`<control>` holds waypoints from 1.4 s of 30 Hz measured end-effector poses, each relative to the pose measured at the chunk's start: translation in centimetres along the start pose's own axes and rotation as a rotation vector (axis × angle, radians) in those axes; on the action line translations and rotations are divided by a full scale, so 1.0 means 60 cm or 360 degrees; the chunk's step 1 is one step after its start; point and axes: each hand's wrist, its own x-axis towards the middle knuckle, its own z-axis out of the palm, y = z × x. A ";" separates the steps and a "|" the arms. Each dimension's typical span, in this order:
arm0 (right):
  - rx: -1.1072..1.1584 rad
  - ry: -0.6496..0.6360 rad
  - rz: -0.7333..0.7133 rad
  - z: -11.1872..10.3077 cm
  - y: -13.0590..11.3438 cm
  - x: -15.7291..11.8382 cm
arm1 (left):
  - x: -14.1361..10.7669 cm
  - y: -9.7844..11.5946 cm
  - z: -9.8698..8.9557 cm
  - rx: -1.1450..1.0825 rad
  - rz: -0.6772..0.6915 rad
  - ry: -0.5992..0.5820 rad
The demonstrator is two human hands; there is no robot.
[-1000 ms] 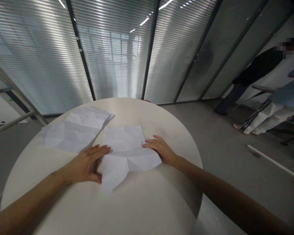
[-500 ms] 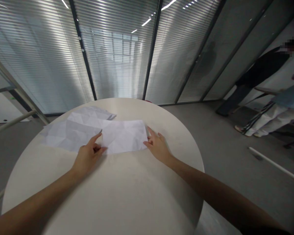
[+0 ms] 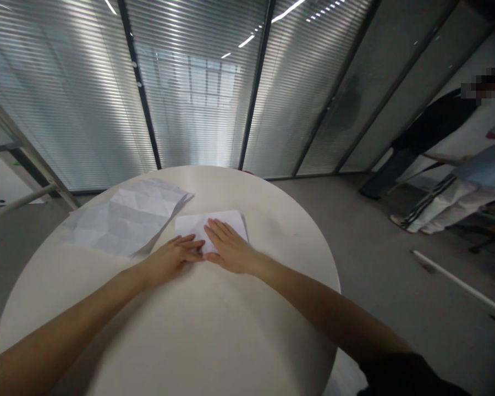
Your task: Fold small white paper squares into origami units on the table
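A folded sheet of white paper [image 3: 190, 221] lies on the round white table [image 3: 214, 330], partly covered by my hands. My right hand [image 3: 229, 246] is spread flat over its middle and near edge, fingers pointing away from me. Beside it, my left hand [image 3: 175, 257] rests at the sheet's near left corner with its fingers stretched out. The two hands almost meet at the near edge. To the left lies a larger creased sheet of white paper [image 3: 124, 217], with crossing fold lines and a raised right edge.
Beyond the table stands a glass wall with blinds [image 3: 198, 110]. A pale metal frame [image 3: 45, 165] is at the left. Two people stand at the far right, one in a dark top [image 3: 437, 121]. A white bar [image 3: 457, 283] is low on the right.
My right hand has moved left from the folded paper's right edge onto its middle. My left hand has shifted right and flattened. The folded paper lies slightly nearer, apart from the creased sheet.
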 end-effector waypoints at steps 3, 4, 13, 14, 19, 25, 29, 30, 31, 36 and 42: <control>0.0016 -0.0162 -0.0074 0.012 -0.003 0.019 | 0.006 0.000 0.005 -0.0101 -0.0003 0.0171; 0.0015 -0.0190 -0.0081 0.014 -0.002 0.021 | 0.007 0.000 0.010 -0.0089 -0.0048 0.0242; -0.0026 -0.0181 -0.0050 0.012 0.016 -0.004 | 0.001 -0.015 0.040 0.0345 -0.0212 0.0143; -0.0026 -0.0191 -0.0041 0.010 0.022 -0.011 | 0.000 -0.017 0.039 0.0356 -0.0215 0.0132; -0.0021 -0.0263 0.0027 -0.010 0.057 -0.060 | -0.008 -0.021 0.039 0.0376 -0.0211 0.0143; 0.0008 -0.0403 0.0123 -0.038 0.086 -0.106 | -0.017 -0.026 0.043 0.0393 -0.0235 0.0145; -0.0082 -0.0410 0.0067 -0.050 0.095 -0.114 | -0.022 -0.026 0.038 0.0397 -0.0241 0.0105; -0.0125 -0.0384 0.0032 -0.052 0.096 -0.114 | -0.024 -0.026 0.035 0.0394 -0.0237 0.0097; -0.0172 -0.0356 -0.0012 -0.054 0.096 -0.113 | -0.026 -0.025 0.032 0.0394 -0.0230 0.0089; -0.0417 -0.0295 -0.0249 -0.064 0.081 -0.105 | -0.031 -0.006 0.010 0.0482 -0.0146 0.0111; -0.0528 -0.0415 -0.0364 -0.082 0.039 -0.093 | -0.013 0.050 -0.009 0.0503 -0.0039 0.0214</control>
